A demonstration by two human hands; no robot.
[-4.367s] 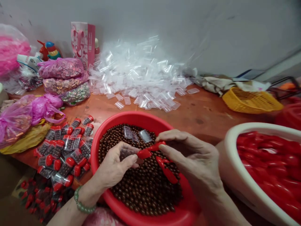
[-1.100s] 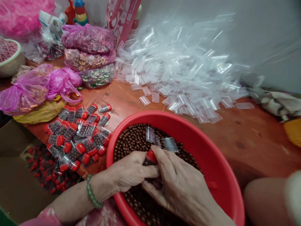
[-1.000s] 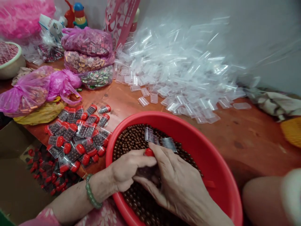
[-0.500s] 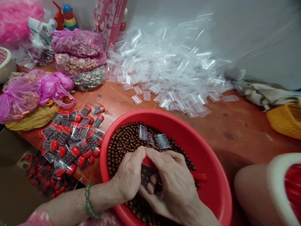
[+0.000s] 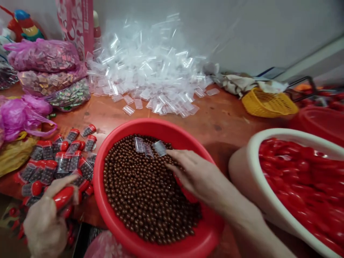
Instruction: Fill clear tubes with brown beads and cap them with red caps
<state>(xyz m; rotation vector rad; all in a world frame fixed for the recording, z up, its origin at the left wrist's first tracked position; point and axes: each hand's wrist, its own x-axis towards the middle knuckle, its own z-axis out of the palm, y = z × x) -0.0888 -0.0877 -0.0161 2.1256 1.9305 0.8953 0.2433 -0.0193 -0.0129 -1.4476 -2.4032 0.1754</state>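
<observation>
My left hand (image 5: 47, 215), blurred by motion, is closed around a small clear case with a red cap (image 5: 63, 197), at the left of the basin. Beneath and beyond it lies a heap of similar filled, red-capped cases (image 5: 63, 163). My right hand (image 5: 193, 173) reaches over the red basin (image 5: 98, 179) with its fingers stretched out and apart. Its fingertips are at the edge of a clear plastic sleeve (image 5: 159, 148); whether they touch it I cannot tell. Two more clear sleeves (image 5: 139, 144) rest beside that one on the brown beads (image 5: 145, 193). Something red shows under my right palm.
A large pile of clear plastic sleeves (image 5: 150, 79) covers the table's back. At the right stands a white-rimmed tub (image 5: 251, 161) of red caps (image 5: 298, 179), with a yellow basket (image 5: 268, 104) behind. Pink bags (image 5: 43, 57) of small pieces are stacked at the back left.
My hands were together over the basin around a red-capped case. My left hand has carried the case left, and my right hand has moved apart toward the loose sleeves. The view has swung right.
</observation>
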